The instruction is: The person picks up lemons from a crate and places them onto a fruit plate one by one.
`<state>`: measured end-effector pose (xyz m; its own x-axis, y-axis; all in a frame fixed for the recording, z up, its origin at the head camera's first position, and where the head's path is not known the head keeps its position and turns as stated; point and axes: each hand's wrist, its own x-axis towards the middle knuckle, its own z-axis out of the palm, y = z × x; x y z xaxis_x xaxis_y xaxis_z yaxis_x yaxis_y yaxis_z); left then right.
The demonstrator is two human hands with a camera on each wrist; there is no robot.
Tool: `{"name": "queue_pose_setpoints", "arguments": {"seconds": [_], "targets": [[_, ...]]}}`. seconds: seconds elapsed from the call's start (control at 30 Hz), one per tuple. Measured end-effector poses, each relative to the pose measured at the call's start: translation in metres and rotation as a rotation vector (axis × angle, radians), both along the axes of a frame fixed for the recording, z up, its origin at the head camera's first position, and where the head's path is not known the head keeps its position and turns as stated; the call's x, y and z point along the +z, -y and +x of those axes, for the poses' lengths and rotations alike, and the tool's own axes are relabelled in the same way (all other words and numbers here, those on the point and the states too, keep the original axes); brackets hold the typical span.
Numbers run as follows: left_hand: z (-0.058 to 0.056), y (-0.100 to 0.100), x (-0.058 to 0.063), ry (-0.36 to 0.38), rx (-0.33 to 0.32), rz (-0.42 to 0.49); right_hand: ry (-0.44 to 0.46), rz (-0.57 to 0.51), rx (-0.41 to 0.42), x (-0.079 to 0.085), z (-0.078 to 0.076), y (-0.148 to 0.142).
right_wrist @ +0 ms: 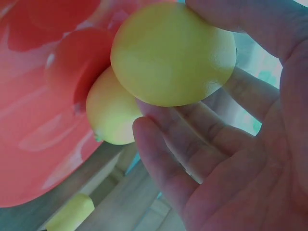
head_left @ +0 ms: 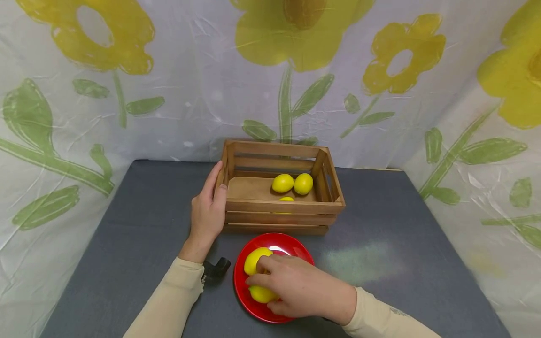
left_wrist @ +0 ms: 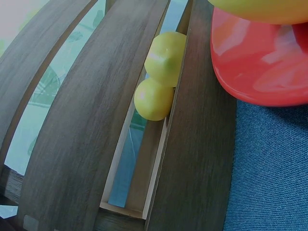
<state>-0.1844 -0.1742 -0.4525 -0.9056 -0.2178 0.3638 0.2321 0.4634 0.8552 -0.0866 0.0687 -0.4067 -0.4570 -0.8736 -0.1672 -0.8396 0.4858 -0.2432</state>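
Note:
My right hand [head_left: 302, 284] is over a red plate [head_left: 291, 241], its thumb and fingers curled round the nearer yellow lemon [right_wrist: 173, 55]. A second lemon [head_left: 255, 259] lies on the plate just beyond it, close to the fingers. Behind the plate stands a slatted wooden crate [head_left: 279, 206]. My left hand [head_left: 208, 213] rests against its left end, fingers fairly straight along the side and thumb near the front corner. Inside the crate, two lemons [head_left: 291, 183] sit side by side toward the right; another lemon [head_left: 286, 199] is mostly hidden by the front slats.
A dark grey cloth [head_left: 372, 253] covers the table. Flower-printed sheeting [head_left: 186, 103] hangs behind and at both sides. A black strap piece [head_left: 217, 267] shows at my left wrist. The plate is close to the crate's front.

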Motion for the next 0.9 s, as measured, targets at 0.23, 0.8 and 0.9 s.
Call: {"name": "queue_pose_setpoints", "arguments": {"seconds": [0.23,0.8,0.9], "targets": [[0.000,0.000,-0.001,-0.005,-0.005,0.005,-0.027,0.021,0.026,-0.003,0.000,0.005],[0.002,0.000,0.002,-0.013,-0.013,0.012,-0.064,0.020,0.024,-0.012,0.003,0.014],[0.001,0.001,0.001,-0.011,-0.012,0.013,-0.080,0.026,0.020,-0.014,0.005,0.015]]}}
